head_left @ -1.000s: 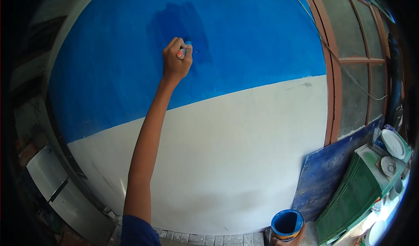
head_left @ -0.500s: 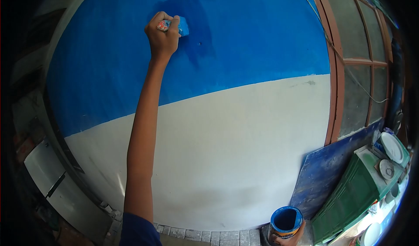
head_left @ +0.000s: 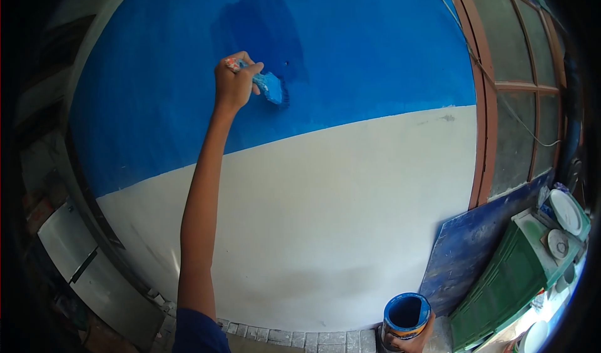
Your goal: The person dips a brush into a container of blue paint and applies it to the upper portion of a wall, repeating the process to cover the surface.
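Observation:
My left hand (head_left: 234, 89) is raised to the wall, closed around a paintbrush (head_left: 270, 87) whose handle and bristle end are smeared with light blue. The bristles angle down to the right and rest against the blue upper wall (head_left: 375, 46). Just above the brush is a darker, wet-looking blue patch (head_left: 260, 24), with a small dark hole (head_left: 287, 62) near its right edge. Low on the right, my right hand (head_left: 419, 341) grips a paint can (head_left: 407, 298) from the side. Its mouth faces up, with blue on the rim and inside.
Below the blue, the wall is white (head_left: 332, 209). A brown-framed window (head_left: 485, 134) stands at the right, a loose cable across it. Lower right are a blue board (head_left: 466, 246) and a green cabinet (head_left: 501, 290) bearing dishes. A silver refrigerator (head_left: 106, 284) stands lower left.
My left hand has moved the brush down and slightly right along the wall, so more of the dark patch shows. The right hand still holds the can in about the same place.

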Demonstrator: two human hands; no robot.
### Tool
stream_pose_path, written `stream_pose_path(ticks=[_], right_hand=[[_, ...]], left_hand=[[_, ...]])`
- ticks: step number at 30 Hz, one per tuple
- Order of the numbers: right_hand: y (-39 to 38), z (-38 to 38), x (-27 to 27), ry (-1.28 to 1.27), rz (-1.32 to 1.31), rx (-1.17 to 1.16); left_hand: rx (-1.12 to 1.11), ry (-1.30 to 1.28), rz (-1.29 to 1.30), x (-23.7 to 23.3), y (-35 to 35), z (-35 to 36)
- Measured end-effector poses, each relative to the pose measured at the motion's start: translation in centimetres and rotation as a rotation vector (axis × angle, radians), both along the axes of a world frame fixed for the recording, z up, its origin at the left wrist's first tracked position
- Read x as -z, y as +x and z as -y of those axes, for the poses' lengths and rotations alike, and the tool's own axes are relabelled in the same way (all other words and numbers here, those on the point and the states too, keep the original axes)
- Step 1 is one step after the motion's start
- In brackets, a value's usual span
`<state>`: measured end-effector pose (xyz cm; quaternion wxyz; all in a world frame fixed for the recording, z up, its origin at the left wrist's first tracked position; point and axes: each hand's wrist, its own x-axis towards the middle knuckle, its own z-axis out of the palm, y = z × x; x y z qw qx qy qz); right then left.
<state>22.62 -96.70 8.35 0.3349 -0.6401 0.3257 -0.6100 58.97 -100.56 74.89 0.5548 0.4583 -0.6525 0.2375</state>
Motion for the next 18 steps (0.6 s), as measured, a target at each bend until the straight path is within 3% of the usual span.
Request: stream_pose_path(ticks=[3,5,9,12,14,18], right_hand=[[0.0,-0.4,-0.9,0.180,0.170,-0.036],[-0.3,0.3,-1.4,0.024,-0.057,0.063],[-0.5,0.3,-0.8,-0.005,-0.146,0.160],[-1.0,-0.1,-0.9,0.035,-0.139,0.118],[-1.1,-0.1,0.2,0.165,-0.088,0.160],[-1.5,0.1,-0.9,0.156,-0.155,0.186]], left_hand=[[0.079,-0.013,-0.107,-3.1,1.0,-1.5],[0.181,-0.205,-0.136,-4.4,1.0,-2.3],[0.338,-0.413,-0.257,-5.1,1.5,-2.2],[0.405,-0.489,-0.462,-3.8,2.6,-1.0],[0.400,-0.529,-0.482,-2.0,3.8,0.5],[0.456,-0.623,-0.494,3.4,4.6,3.2]])
